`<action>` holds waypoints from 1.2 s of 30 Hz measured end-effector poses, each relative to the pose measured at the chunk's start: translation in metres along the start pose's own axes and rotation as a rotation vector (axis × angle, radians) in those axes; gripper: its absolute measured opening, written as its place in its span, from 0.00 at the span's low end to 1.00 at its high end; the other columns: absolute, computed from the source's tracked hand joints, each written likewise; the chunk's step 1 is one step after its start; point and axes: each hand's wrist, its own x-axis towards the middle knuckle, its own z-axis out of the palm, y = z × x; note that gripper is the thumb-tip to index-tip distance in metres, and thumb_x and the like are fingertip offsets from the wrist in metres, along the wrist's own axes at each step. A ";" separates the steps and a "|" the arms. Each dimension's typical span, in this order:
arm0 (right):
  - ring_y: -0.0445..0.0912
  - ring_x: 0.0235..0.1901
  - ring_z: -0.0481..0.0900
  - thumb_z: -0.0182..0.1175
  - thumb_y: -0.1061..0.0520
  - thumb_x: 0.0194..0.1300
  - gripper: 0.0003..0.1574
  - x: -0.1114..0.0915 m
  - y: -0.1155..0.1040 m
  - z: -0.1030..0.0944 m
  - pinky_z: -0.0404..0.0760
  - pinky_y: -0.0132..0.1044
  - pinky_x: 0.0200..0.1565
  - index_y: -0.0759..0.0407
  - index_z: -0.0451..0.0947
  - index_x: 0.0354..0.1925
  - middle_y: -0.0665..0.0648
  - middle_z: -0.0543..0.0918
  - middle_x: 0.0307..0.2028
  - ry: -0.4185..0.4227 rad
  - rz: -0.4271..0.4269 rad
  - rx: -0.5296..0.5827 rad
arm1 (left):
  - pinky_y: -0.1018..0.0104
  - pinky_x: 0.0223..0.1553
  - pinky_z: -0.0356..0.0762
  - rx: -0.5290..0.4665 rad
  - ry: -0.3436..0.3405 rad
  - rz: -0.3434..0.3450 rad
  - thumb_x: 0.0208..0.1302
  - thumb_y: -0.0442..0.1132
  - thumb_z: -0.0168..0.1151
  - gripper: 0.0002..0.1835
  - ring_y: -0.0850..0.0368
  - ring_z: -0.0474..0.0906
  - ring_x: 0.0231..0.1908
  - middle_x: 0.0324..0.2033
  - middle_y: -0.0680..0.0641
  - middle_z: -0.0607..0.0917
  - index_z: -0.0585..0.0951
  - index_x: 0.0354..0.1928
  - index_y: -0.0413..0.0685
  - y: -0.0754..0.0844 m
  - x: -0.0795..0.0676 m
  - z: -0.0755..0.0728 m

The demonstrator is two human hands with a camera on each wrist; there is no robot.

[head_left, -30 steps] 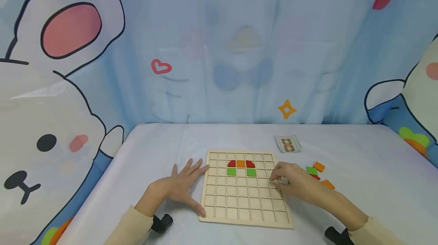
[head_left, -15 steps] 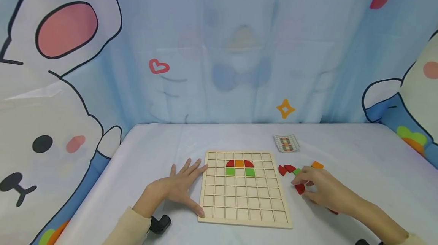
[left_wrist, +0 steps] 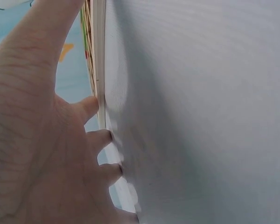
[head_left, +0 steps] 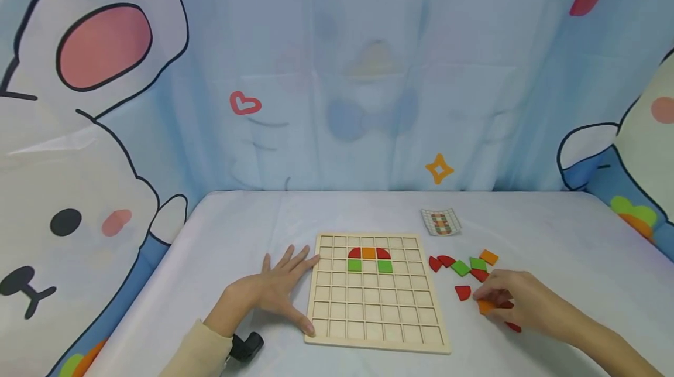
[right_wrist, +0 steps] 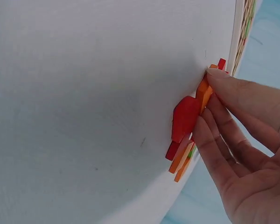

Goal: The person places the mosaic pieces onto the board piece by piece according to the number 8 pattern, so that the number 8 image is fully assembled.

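A square wooden grid board (head_left: 377, 310) lies on the table. Near its top sit two red quarter-round tiles (head_left: 355, 253), an orange square tile (head_left: 368, 253) between them, and two green square tiles (head_left: 385, 266) below. My left hand (head_left: 274, 289) is spread along the board's left side, thumb and fingertips at its edge. To the right of the board, my right hand (head_left: 526, 301) pinches an orange tile (right_wrist: 205, 91) between thumb and fingers, low among loose tiles. A red tile (right_wrist: 184, 119) lies close by it in the right wrist view; the hand partly hides others in the head view.
Several loose red, green and orange tiles, such as a green one (head_left: 460, 268) and a red one (head_left: 463, 292), lie right of the board. A small printed pattern card (head_left: 441, 222) lies behind them. A patterned blue curtain (head_left: 368, 72) hangs behind the table.
My right hand has moved from the board's right edge out to the loose tiles, uncovering red and green ones, and now pinches an orange tile. The left hand has stayed put.
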 end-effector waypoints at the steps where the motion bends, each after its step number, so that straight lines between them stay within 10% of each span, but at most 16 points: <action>1: 0.33 0.31 0.75 0.80 0.67 0.52 0.16 0.000 0.001 0.000 0.88 0.39 0.41 0.58 0.90 0.41 0.45 0.84 0.36 -0.001 0.001 0.007 | 0.21 0.71 0.30 -0.001 -0.001 0.001 0.47 0.66 0.82 0.70 0.38 0.31 0.82 0.84 0.43 0.42 0.48 0.85 0.57 0.000 0.000 0.000; 18: 0.43 0.32 0.76 0.81 0.68 0.49 0.16 0.010 -0.014 0.001 0.85 0.32 0.36 0.61 0.90 0.39 0.48 0.85 0.33 -0.013 0.175 0.011 | 0.20 0.71 0.31 0.003 0.009 -0.001 0.47 0.67 0.82 0.70 0.38 0.31 0.82 0.84 0.44 0.42 0.48 0.85 0.59 -0.003 0.001 0.002; 36: 0.34 0.36 0.78 0.78 0.66 0.55 0.17 0.005 -0.009 -0.002 0.85 0.28 0.39 0.57 0.92 0.45 0.46 0.87 0.39 0.050 -0.066 0.067 | 0.20 0.70 0.30 -0.006 0.009 0.002 0.47 0.67 0.82 0.70 0.38 0.31 0.82 0.84 0.43 0.42 0.49 0.85 0.58 -0.001 -0.001 0.000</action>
